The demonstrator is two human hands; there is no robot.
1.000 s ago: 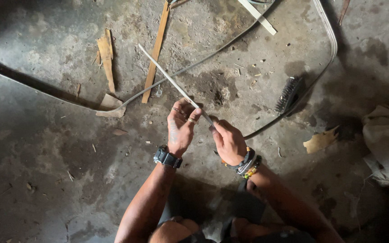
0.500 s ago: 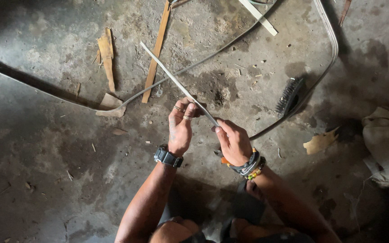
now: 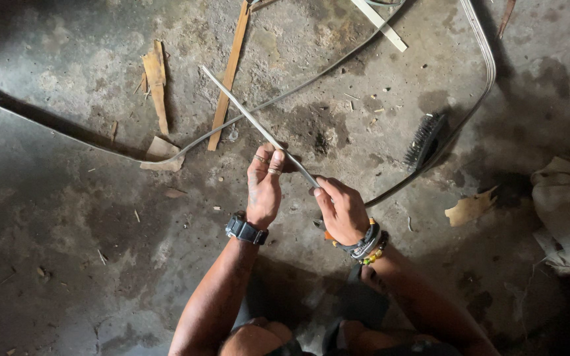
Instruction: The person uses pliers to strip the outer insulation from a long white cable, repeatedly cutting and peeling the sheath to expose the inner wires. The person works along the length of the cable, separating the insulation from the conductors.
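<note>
A thin grey metal rod [image 3: 245, 113] slants from upper left down to lower right above a concrete floor. My left hand [image 3: 263, 188], with a black wristwatch, pinches the rod near its middle between thumb and fingers. My right hand [image 3: 342, 209], wearing beaded bracelets, closes around the rod's lower end, where something orange shows under the palm. Both forearms rise from the bottom of the view.
A black wire brush [image 3: 424, 141] lies on the floor to the right. Wooden strips [image 3: 229, 71] and splinters [image 3: 156, 86] lie at upper left. A long curved metal band [image 3: 480, 39] loops across the floor. A crumpled whitish sack [image 3: 569, 207] sits at the right edge.
Both hands have slid slightly right and down along the rod; the rod keeps its slant and its far tip has barely shifted.
</note>
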